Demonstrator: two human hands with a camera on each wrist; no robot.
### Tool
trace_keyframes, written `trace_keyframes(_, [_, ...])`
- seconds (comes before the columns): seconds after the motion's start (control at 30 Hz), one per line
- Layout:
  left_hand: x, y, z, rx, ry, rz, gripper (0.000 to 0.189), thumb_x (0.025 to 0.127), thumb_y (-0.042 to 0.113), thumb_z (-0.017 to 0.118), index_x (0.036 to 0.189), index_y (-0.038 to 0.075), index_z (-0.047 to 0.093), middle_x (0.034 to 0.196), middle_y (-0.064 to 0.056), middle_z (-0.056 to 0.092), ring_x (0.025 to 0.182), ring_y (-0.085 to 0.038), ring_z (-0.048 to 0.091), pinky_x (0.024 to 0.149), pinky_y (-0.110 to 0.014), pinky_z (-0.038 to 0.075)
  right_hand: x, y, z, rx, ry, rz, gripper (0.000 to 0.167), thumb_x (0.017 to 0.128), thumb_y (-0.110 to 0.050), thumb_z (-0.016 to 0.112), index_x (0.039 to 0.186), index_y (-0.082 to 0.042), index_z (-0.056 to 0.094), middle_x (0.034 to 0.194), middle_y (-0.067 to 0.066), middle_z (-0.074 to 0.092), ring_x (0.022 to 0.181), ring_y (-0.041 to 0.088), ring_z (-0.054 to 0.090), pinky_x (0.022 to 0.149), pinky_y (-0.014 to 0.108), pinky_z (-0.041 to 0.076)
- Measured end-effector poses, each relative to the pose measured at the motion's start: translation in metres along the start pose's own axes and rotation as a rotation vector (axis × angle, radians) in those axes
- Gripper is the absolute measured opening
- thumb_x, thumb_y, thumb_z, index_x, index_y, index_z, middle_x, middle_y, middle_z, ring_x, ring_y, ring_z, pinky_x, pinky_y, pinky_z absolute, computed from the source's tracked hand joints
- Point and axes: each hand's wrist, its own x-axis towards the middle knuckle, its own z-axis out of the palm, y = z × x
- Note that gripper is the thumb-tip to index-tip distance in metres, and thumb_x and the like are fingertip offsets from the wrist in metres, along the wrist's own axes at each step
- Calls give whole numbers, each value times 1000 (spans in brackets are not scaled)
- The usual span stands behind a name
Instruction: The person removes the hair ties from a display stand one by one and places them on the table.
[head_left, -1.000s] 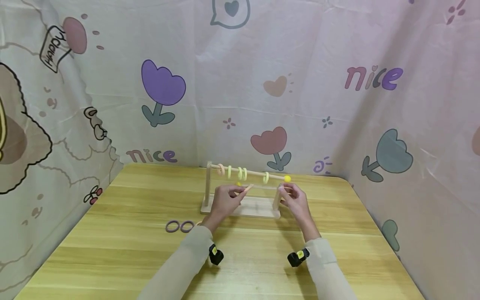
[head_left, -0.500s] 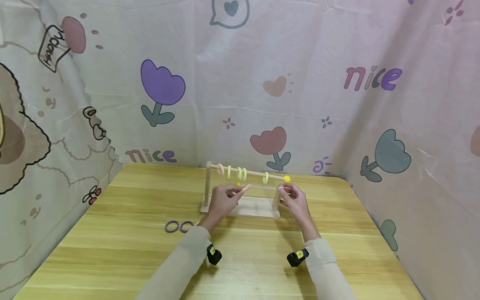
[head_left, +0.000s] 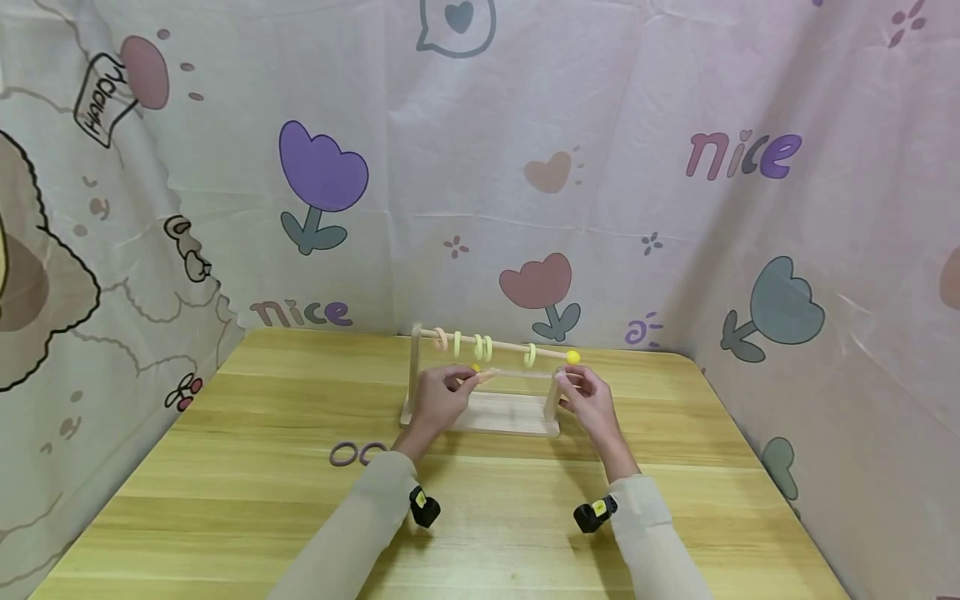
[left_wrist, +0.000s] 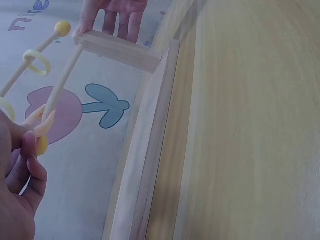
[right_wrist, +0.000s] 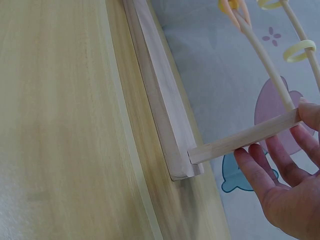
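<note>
My left hand point(head_left: 441, 402) pinches a peach-coloured ring point(left_wrist: 48, 123) between thumb and fingers. In the left wrist view the ring sits around the lower rod point(left_wrist: 66, 75), close to that rod's yellow ball end point(left_wrist: 42, 146). My right hand point(head_left: 591, 402) holds the top of the short post point(right_wrist: 245, 136) of a wooden rack, thumb on one side and fingers on the other. On the upper rod point(head_left: 510, 345) hang one peach ring point(head_left: 440, 338) and several pale yellow-green rings point(head_left: 530, 356). A yellow ball point(head_left: 573, 357) caps its right end.
The rack's flat base point(head_left: 502, 417) stands on the wooden table point(head_left: 480, 525), with a tall post point(head_left: 415, 367) at its left. Two purple rings point(head_left: 343, 454) lie left of my left forearm, one partly behind the sleeve. A patterned cloth point(head_left: 420, 167) hangs behind.
My left hand has shifted slightly left with the peach ring, towards the lower rod's yellow ball. My right hand stays on the short post.
</note>
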Motion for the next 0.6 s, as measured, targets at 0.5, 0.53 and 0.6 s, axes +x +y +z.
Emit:
trace_keyframes(0.5, [2,-6,-4,5,36,-11,5,92,7,77,89,3,78,79,-11,75,49,-7,49,40,-19,35,-2,-3,-1,-19,5,4,40,103,-25,65,134,-1,60,127,21,64,111,22,65,99,48,61])
trace_keyframes(0.53, [2,-7,-4,8,35,-16,6,92,8,77,89,3,78,79,-12,75,49,-7,48,40,-19,34,-2,-3,0,-21,6,6,40,103,-25,65,134,-1,60,127,21,64,112,23,65,99,48,60])
trace_keyframes(0.6, [2,-7,-4,5,32,-26,6,93,8,76,90,3,77,79,-14,74,48,-7,47,40,-19,33,-2,-3,0,-21,5,7,40,103,-25,66,134,-1,60,128,21,64,113,25,65,100,50,60])
